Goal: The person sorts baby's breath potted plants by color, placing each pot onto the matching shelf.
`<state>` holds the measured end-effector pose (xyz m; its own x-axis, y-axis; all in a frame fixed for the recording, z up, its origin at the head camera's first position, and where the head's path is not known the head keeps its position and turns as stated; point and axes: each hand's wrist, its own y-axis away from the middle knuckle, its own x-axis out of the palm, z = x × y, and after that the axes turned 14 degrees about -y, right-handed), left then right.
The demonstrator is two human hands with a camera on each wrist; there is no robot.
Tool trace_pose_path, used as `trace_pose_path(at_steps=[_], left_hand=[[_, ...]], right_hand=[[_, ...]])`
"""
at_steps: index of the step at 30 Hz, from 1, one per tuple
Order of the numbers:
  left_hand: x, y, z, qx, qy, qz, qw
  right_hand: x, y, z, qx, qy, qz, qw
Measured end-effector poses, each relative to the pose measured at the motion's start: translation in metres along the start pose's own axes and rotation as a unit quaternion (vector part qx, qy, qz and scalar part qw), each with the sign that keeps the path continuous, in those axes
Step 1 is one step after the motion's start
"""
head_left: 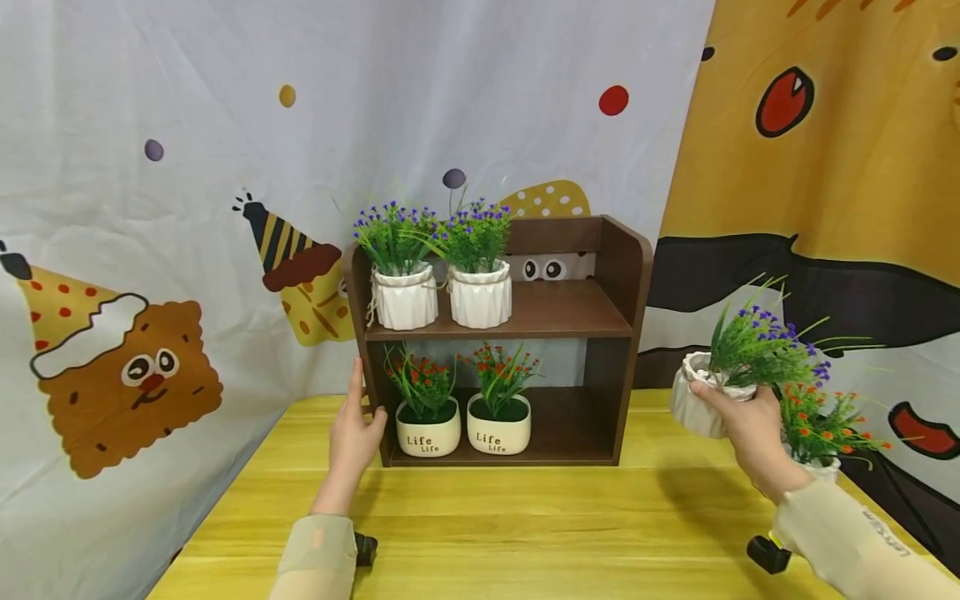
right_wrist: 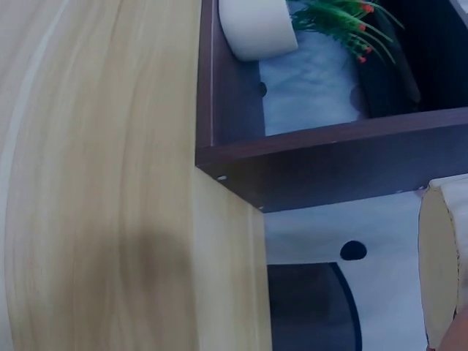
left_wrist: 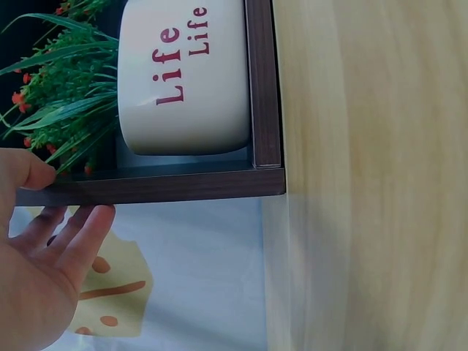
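Observation:
My right hand (head_left: 757, 433) grips a white pleated flowerpot (head_left: 701, 400) with purple flowers, tilted and raised over the table at the right; its pale flat base (right_wrist: 437, 270) shows in the right wrist view. My left hand (head_left: 356, 433) holds the left side panel (left_wrist: 161, 188) of a dark brown two-tier shelf (head_left: 495, 333), thumb at the inner face and fingers along the outside. Two similar white pots (head_left: 481, 296) with purple flowers stand on the upper tier, to the left. Below them are two cream "Life" pots (head_left: 427, 433) with red flowers.
Behind my right hand, a pot of orange-red flowers (head_left: 821, 421) stands at the table's right side, partly hidden. The shelf stands on a yellow wood-grain table (head_left: 525, 533). A printed cartoon curtain (head_left: 187, 208) hangs behind it.

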<state>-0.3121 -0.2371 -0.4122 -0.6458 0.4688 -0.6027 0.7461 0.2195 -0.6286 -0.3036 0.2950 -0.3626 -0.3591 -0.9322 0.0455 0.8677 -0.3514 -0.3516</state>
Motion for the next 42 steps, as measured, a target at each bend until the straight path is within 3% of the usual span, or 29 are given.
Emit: trace_pose_path(at_steps=[6,14,23,32,36,42], left_hand=[[0.0,-0.001,0.0,0.001,0.002,0.001,1.0],[0.003,0.0,0.002,0.011,-0.009,-0.017,0.9997],[0.003,0.001,0.002,0.012,-0.02,-0.011,0.9997],[0.002,0.0,0.002,0.012,-0.018,-0.014,0.9997],[0.003,0.001,0.002,0.012,-0.016,-0.013,0.9997],[0.002,0.0,0.002,0.018,-0.017,-0.017,0.9995]], right_hand=[[0.001,0.002,0.009,-0.011,-0.051,0.019,0.9984],[0.008,0.01,0.03,-0.007,-0.158,0.057,0.9858],[0.019,0.018,0.057,0.003,-0.16,0.089,0.9831],[0.037,0.021,0.088,-0.022,-0.158,0.106,0.9815],[0.044,0.019,0.101,-0.046,-0.18,0.124,0.9748],[0.052,0.018,0.118,-0.035,-0.171,0.138,0.975]])
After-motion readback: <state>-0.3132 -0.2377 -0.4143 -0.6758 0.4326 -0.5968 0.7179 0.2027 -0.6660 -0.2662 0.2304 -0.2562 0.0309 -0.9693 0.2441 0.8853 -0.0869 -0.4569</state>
